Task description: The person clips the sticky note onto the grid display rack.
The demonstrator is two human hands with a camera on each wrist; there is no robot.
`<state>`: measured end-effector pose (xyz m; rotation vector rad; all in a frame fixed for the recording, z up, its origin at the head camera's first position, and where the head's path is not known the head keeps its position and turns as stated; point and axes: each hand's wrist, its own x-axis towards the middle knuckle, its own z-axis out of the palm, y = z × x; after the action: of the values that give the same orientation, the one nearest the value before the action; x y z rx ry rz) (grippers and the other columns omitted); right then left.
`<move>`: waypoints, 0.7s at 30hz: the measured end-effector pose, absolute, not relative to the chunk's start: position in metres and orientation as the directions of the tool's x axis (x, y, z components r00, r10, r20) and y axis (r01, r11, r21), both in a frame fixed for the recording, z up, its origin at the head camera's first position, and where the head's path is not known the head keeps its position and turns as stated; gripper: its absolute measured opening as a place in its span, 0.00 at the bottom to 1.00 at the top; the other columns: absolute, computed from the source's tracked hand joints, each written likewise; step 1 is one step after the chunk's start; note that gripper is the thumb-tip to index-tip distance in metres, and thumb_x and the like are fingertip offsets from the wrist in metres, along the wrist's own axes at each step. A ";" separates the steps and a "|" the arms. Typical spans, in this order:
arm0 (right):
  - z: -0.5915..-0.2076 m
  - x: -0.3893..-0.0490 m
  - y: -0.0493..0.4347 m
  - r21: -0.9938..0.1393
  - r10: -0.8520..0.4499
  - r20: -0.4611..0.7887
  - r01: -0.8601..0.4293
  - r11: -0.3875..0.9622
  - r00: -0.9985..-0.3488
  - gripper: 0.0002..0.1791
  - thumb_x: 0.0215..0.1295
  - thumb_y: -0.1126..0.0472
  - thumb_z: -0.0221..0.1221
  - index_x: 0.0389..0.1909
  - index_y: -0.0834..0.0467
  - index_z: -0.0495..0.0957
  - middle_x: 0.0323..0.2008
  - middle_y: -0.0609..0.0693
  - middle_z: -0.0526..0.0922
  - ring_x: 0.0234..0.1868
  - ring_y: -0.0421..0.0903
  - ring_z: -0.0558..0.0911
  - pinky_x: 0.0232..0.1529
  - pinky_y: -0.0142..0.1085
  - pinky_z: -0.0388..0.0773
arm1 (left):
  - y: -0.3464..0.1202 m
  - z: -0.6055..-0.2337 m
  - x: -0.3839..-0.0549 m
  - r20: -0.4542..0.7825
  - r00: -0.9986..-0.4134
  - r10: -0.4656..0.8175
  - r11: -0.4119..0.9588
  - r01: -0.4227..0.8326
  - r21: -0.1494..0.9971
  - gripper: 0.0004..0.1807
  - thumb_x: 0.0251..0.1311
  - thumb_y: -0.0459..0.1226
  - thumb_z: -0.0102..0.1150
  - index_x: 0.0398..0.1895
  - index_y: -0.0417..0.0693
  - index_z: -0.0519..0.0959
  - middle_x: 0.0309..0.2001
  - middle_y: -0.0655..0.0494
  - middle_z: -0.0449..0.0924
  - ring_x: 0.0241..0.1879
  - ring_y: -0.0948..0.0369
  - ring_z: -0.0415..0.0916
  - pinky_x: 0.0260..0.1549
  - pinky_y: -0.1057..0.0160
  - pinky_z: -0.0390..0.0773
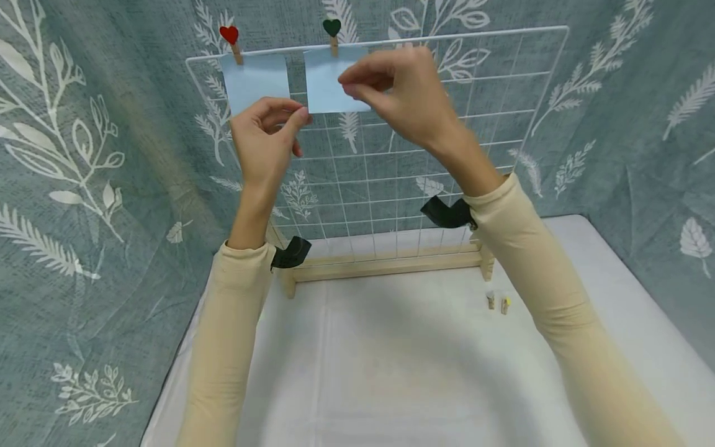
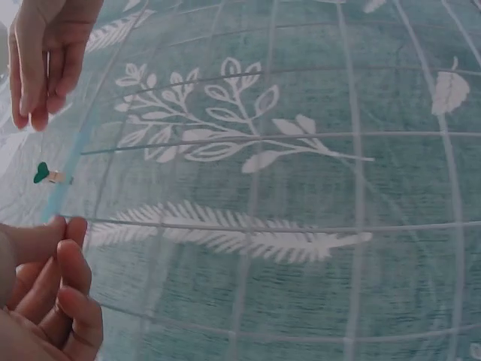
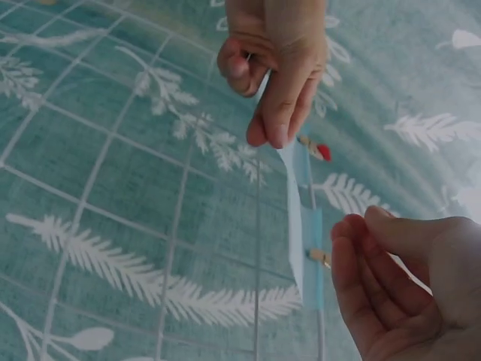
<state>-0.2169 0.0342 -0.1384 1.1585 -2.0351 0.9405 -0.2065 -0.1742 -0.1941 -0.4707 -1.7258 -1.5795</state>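
The left grip point(image 1: 265, 141) pinches the lower corner of a pale-blue rectangular paper sheet point(image 1: 326, 90), pegged above that grip by a green-heart wooden clothespin point(image 1: 333, 43). The right grip point(image 1: 410, 93) curls loosely nearby (empty, from where I stand). Light paper, probably easily creased; best held by its edges.

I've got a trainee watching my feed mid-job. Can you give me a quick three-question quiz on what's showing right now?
1. What colour heart tops the clip on the blue sheet whose corner the left hand pinches?
A) Red
B) Green
C) Yellow

2. True or false: the right hand is gripping the wooden base.

3. Fill in: the number of loose clips lying on the white tabletop is ____.

Key:
1. B
2. False; the right hand is raised near that sheet.
3. Two
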 end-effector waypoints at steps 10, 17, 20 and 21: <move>-0.162 -0.209 0.046 -0.371 -0.473 0.697 -0.835 0.406 -0.539 0.08 0.67 0.67 0.61 0.42 0.65 0.86 0.40 0.56 0.87 0.39 0.45 0.85 0.45 0.31 0.79 | -0.179 -0.224 -0.201 0.743 -0.658 -0.123 0.217 0.712 0.667 0.07 0.61 0.30 0.65 0.36 0.31 0.83 0.27 0.65 0.85 0.10 0.64 0.69 0.13 0.68 0.67; -0.186 -0.209 0.065 -0.439 -0.464 0.649 -0.795 0.419 -0.603 0.08 0.66 0.66 0.62 0.43 0.65 0.86 0.40 0.57 0.87 0.38 0.47 0.86 0.44 0.35 0.80 | -0.182 -0.246 -0.196 0.695 -0.711 -0.110 0.219 0.665 0.714 0.07 0.61 0.30 0.65 0.36 0.32 0.83 0.28 0.65 0.85 0.11 0.63 0.70 0.12 0.68 0.65; -0.201 -0.213 0.075 -0.460 -0.439 0.656 -0.787 0.412 -0.614 0.09 0.66 0.66 0.62 0.43 0.64 0.86 0.40 0.57 0.87 0.35 0.48 0.86 0.41 0.32 0.79 | -0.185 -0.258 -0.193 0.659 -0.745 -0.101 0.225 0.628 0.745 0.07 0.61 0.31 0.65 0.36 0.32 0.83 0.27 0.65 0.85 0.12 0.61 0.70 0.14 0.68 0.67; -0.206 -0.214 0.079 -0.468 -0.426 0.662 -0.784 0.407 -0.616 0.09 0.66 0.66 0.63 0.43 0.64 0.86 0.39 0.57 0.88 0.35 0.48 0.86 0.40 0.30 0.79 | -0.186 -0.262 -0.191 0.645 -0.758 -0.099 0.230 0.613 0.755 0.07 0.62 0.32 0.65 0.37 0.33 0.83 0.27 0.65 0.85 0.12 0.61 0.70 0.15 0.68 0.68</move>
<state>-0.2144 0.0792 -0.2057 1.0330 -2.2252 1.0892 -0.1915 -0.1863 -0.2618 -0.4712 -1.9244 -1.5785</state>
